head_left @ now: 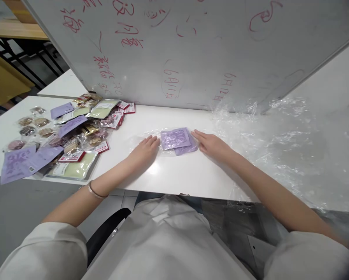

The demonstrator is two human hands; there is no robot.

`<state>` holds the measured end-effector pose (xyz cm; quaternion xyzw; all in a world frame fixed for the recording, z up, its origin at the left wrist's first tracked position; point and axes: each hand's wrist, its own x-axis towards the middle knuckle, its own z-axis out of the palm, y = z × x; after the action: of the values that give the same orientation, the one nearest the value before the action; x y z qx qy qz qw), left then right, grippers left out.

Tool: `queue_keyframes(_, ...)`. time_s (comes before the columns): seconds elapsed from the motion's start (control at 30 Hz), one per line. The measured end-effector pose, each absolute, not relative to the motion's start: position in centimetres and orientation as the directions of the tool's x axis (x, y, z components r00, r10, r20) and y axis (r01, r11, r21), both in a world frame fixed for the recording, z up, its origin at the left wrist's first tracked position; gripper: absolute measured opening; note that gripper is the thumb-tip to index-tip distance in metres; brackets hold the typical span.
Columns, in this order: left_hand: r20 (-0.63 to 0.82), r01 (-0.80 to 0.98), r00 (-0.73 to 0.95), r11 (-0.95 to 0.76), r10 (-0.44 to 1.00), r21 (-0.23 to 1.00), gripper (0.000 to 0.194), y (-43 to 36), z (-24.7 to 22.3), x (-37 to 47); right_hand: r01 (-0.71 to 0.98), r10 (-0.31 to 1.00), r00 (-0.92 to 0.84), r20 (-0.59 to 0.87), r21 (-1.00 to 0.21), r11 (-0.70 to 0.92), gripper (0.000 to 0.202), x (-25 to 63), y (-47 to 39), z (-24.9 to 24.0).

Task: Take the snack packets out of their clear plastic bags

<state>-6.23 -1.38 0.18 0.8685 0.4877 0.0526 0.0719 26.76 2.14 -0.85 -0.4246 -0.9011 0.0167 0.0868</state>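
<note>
Two purple flat packets [176, 139] lie overlapping inside a clear plastic bag [166, 153] on the white table, in the middle of the head view. My left hand [147, 148] rests flat on the bag's left part, fingers stretched out beside the packets. From the other side, my right hand [211, 144] reaches in with extended fingers, its fingertips close to the packets' right edge. Whether those fingertips press on the plastic I cannot tell. Neither hand is wrapped around anything.
Left on the table [168, 179] is a heap of purple packets [72, 125], green pouches [103, 109], red-edged boxes [100, 147] and wrapped round snacks [41, 122]. A large sheet of clear plastic [279, 144] spreads over the right side. Behind stands a whiteboard [192, 58] with red writing.
</note>
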Motion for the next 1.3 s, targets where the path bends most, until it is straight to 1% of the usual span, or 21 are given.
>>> queue_keyframes(0.1,0.014,0.870,0.467,-0.462,0.884,0.169,0.046,-0.1,1.2,-6.2,0.811,0.802,-0.581,0.140,0.008,0.586,0.041,25.5,3.5,0.0)
queue_keyframes(0.17,0.021,0.906,0.392,-0.390,0.920,0.164,0.039,0.8,2.2,-6.3,0.866,0.854,-0.494,0.161,-0.001,0.500,0.035,24.7,4.2,0.9)
queue_keyframes(0.27,0.059,0.943,0.297,-0.302,0.953,0.136,0.033,1.9,3.2,-6.5,0.909,0.916,-0.348,0.198,-0.169,0.382,0.030,23.6,4.8,2.0)
queue_keyframes(0.37,0.056,0.958,0.267,-0.271,0.962,0.097,0.031,2.7,3.0,-6.8,0.884,0.952,-0.250,0.178,-0.359,0.300,0.027,23.1,5.4,2.5)
queue_keyframes(0.43,0.049,0.945,0.312,-0.315,0.949,0.084,0.030,2.8,2.6,-7.2,0.865,0.952,-0.254,0.169,-0.401,0.302,0.025,23.2,5.6,2.6)
queue_keyframes(0.47,0.059,0.929,0.356,-0.360,0.933,0.086,0.030,2.7,2.4,-7.4,0.853,0.939,-0.292,0.179,-0.396,0.341,0.024,23.5,5.6,2.6)
queue_keyframes(0.53,0.093,0.881,0.457,-0.465,0.884,0.085,0.036,2.4,2.1,-7.8,0.820,0.885,-0.412,0.216,-0.335,0.463,0.020,24.0,5.3,2.5)
queue_keyframes(0.6,0.112,0.867,0.488,-0.496,0.865,0.048,0.048,2.1,2.0,-7.9,0.792,0.823,-0.522,0.226,-0.231,0.566,0.026,24.4,4.7,2.4)
queue_keyframes(0.63,0.099,0.878,0.474,-0.478,0.875,0.023,0.051,2.0,1.9,-7.8,0.791,0.805,-0.553,0.212,-0.168,0.588,0.031,24.3,4.3,2.4)
queue_keyframes(0.73,0.053,0.935,0.355,-0.355,0.933,-0.006,0.040,2.0,1.7,-7.0,0.835,0.831,-0.545,0.112,-0.009,0.550,0.029,23.5,3.4,2.4)
queue_keyframes(0.8,0.079,0.961,0.260,-0.266,0.962,0.074,0.037,2.2,1.4,-6.3,0.892,0.889,-0.453,0.062,0.048,0.450,0.032,22.6,3.2,2.4)
queue_keyframes(0.83,0.107,0.963,0.201,-0.216,0.974,0.158,0.035,2.4,1.3,-5.9,0.916,0.915,-0.400,0.052,0.064,0.396,0.035,22.1,3.1,2.4)
queue_keyframes(0.87,0.127,0.944,0.137,-0.168,0.982,0.283,0.034,2.5,1.2,-5.5,0.933,0.933,-0.356,0.055,0.070,0.352,0.038,21.6,3.1,2.3)
queue_keyframes(0.9,0.123,0.880,0.068,-0.117,0.990,0.461,0.032,2.8,1.1,-5.0,0.942,0.941,-0.333,0.069,0.066,0.328,0.044,21.1,3.2,2.2)
queue_keyframes(0.97,0.050,0.604,-0.037,-0.017,0.998,0.797,0.026,3.3,1.1,-3.8,0.943,0.936,-0.332,0.120,0.033,0.330,0.054,20.5,3.2,2.1)
queue_keyframes(1.0,0.009,0.433,-0.057,0.016,0.998,0.901,0.022,3.5,1.2,-3.3,0.939,0.927,-0.342,0.154,0.008,0.345,0.057,20.3,3.2,2.0)
queue_keyframes(1.03,-0.019,0.267,-0.056,0.034,0.998,0.963,0.018,3.8,1.4,-2.8,0.931,0.916,-0.354,0.190,-0.016,0.363,0.060,20.1,3.2,2.0)
queue_keyframes(1.1,-0.022,0.003,-0.001,0.022,1.000,1.000,0.016,4.0,2.1,-2.2,0.918,0.893,-0.366,0.264,-0.054,0.392,0.061,20.2,3.1,2.0)
queue_keyframes(1.17,0.015,-0.202,0.127,0.011,0.992,0.979,0.023,3.8,3.2,-2.3,0.914,0.875,-0.349,0.334,-0.085,0.397,0.060,20.8,3.0,2.2)
queue_keyframes(1.23,0.037,-0.325,0.288,0.062,0.957,0.944,0.033,3.2,4.4,-2.9,0.911,0.863,-0.318,0.392,-0.127,0.393,0.057,21.7,3.0,2.7)
queue_keyframes(1.3,0.006,-0.364,0.413,0.159,0.911,0.918,0.039,2.6,5.2,-3.4,0.898,0.855,-0.308,0.417,-0.170,0.406,0.051,22.7,3.1,3.4)
